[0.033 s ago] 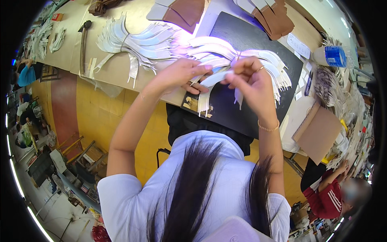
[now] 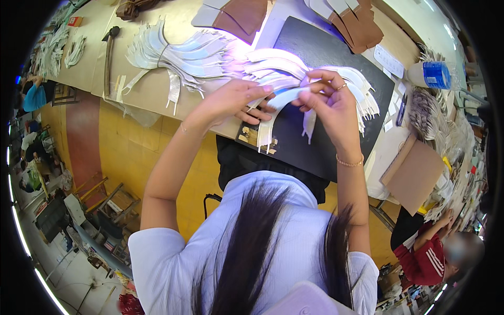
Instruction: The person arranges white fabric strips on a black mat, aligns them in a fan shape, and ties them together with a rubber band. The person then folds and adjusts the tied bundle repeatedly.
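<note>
My right hand pinches a curved white strip between thumb and fingers, above a black board. The strip bends down toward the left. My left hand reaches to its left part, thumb stretched and fingers apart; whether it bears on the strip I cannot tell. Below my left fingertips, a white strip end with thin tails hangs over the board's near left corner. Behind my hands lies a fanned bundle of white strips, partly hidden by my right fingers.
Another tied bundle of pale strips lies on the table to the left, beside a hammer. Brown and grey pieces are at the back. A blue-labelled jar and a cardboard piece stand right. A person in red sits at lower right.
My right hand has shifted slightly, and the pinched strip has lifted and moved a little to the right. My left hand stays nearly in place.
</note>
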Tool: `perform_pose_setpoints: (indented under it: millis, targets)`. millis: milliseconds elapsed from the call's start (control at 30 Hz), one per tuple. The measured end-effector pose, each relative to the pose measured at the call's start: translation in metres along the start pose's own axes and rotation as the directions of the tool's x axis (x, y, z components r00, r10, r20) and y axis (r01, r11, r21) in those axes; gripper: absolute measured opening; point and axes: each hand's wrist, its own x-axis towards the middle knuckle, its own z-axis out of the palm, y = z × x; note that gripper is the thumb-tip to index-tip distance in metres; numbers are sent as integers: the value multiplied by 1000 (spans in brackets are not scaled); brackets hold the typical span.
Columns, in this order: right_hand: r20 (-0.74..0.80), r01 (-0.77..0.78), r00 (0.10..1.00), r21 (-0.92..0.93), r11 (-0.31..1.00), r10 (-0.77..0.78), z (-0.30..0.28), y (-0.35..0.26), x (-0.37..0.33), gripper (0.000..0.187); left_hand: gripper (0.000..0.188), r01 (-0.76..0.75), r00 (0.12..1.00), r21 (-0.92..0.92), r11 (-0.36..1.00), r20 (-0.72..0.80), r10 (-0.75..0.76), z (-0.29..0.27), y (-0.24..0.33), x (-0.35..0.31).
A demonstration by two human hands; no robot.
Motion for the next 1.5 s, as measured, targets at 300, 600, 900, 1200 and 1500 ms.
perform_pose_setpoints:
  millis: [300, 600, 900, 1200, 1500]
  targets:
    - [-187, -130, 977, -155, 979, 100, 12, 5, 18, 20, 57, -82, 996, -229, 970, 10, 86, -18, -18, -3]
    - [-151, -155, 980, -196, 968, 127, 26, -10, 19, 13, 50, -153, 985, -203, 967, 52, 166, -24, -26, 0]
    - [-99, -221, 974, -229, 948, 203, 23, -3, 31, 19, 49, -169, 983, -142, 975, 41, 177, -21, -21, 1]
    - [-110, -232, 971, -236, 944, 212, 23, 0, 34, 18, 44, -165, 985, -135, 977, 25, 170, -20, -19, 2]
    - [-145, -200, 975, -222, 954, 171, 23, 2, 35, 11, 40, -160, 987, -149, 976, 12, 163, -18, -16, 3]
